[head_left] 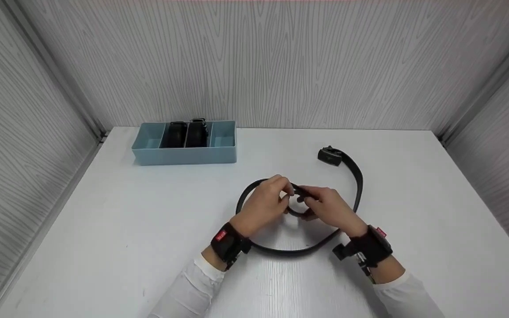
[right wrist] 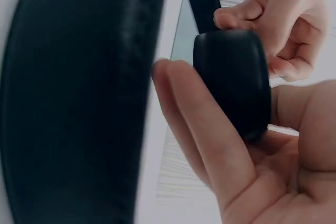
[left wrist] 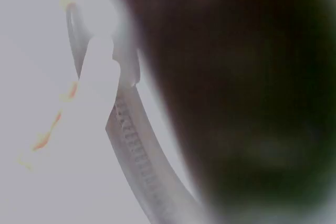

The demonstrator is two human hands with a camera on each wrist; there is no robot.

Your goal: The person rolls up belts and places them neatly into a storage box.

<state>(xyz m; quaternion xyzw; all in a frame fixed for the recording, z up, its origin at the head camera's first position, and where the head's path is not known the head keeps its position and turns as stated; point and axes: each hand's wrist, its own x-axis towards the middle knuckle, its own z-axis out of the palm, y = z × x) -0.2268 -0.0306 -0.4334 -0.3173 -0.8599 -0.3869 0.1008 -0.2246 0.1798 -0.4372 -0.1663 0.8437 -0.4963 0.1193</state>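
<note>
A black belt (head_left: 281, 253) lies in a wide loop on the white table, its buckle (head_left: 329, 156) at the far right end. The strap's other end bends into a small coil between the hands. With thumb and fingers the left hand (head_left: 270, 198) pinches the strap at the coil's left side. The right hand (head_left: 332, 210) holds the coil from the right; in the right wrist view the coiled part (right wrist: 231, 77) sits between its thumb and fingers. Overexposure washes out the left wrist view, where a strap stretch (left wrist: 142, 156) shows beside a large dark blur.
A blue divided tray (head_left: 184, 156) stands at the back left of the table. Two rolled black belts (head_left: 176, 134) sit in its middle compartments. Grey wood-patterned panels (head_left: 254, 66) enclose the table at the back and sides.
</note>
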